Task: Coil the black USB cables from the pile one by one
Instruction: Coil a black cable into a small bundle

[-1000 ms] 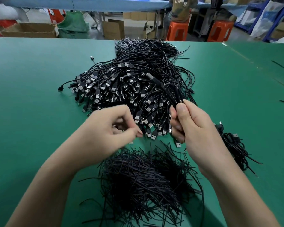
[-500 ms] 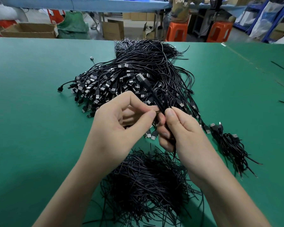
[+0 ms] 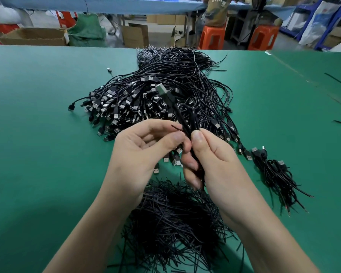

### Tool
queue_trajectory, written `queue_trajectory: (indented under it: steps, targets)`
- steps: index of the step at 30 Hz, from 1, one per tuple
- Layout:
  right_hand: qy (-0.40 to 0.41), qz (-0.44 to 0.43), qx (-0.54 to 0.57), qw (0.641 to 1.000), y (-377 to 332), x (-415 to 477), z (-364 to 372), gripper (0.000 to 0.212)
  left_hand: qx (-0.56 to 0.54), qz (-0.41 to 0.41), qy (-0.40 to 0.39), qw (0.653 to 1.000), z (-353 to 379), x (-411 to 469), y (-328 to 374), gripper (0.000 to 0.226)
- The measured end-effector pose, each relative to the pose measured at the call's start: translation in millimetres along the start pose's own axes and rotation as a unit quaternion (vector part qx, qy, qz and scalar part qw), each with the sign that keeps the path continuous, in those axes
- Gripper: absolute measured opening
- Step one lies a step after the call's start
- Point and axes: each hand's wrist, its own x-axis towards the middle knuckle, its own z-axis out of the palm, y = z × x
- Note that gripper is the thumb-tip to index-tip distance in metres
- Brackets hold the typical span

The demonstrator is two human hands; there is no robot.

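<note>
A big pile of black USB cables [image 3: 161, 91] lies on the green table, plugs fanned toward me. My right hand [image 3: 211, 162] pinches one folded black USB cable [image 3: 187, 115], its silver plug [image 3: 161, 89] sticking up and left over the pile. My left hand [image 3: 144, 150] touches the same bundle, thumb and forefinger on a short black twist tie [image 3: 176, 128] at the bundle's waist. Several coiled cables [image 3: 274, 174] lie in a small heap to the right.
A heap of short black twist ties [image 3: 175, 217] lies on the green table [image 3: 37, 154] just below my hands. Stray black strands [image 3: 339, 81] lie at the far right. Beyond the table edge are cardboard boxes [image 3: 34, 36], orange stools [image 3: 213, 38] and a seated person.
My left hand rose from the tie heap with a tie and met my right hand at the cable bundle. The cable's plug swung left and up.
</note>
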Motion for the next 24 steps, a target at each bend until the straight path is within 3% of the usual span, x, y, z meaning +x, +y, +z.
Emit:
queue_trajectory:
  steps: [9,15,20,24]
  targets:
    - [0.016,0.002,-0.009,1.0,0.1,0.3,0.4,0.037,0.009,0.071,-0.042,0.997,8.8,-4.1,0.7,0.008]
    - [0.041,0.0,-0.026,0.999,1.7,0.5,-3.3,0.038,0.002,0.03,-0.062,0.998,6.4,-3.4,-0.8,0.017]
    - [0.021,-0.01,-0.072,0.997,2.6,-0.8,5.1,0.038,-0.003,-0.012,0.021,1.0,-0.9,-0.5,-7.1,0.013]
    - [0.018,0.0,0.016,1.0,-2.4,-1.4,2.1,0.036,-0.019,0.004,-0.008,1.0,-0.2,-0.3,-5.6,0.022]
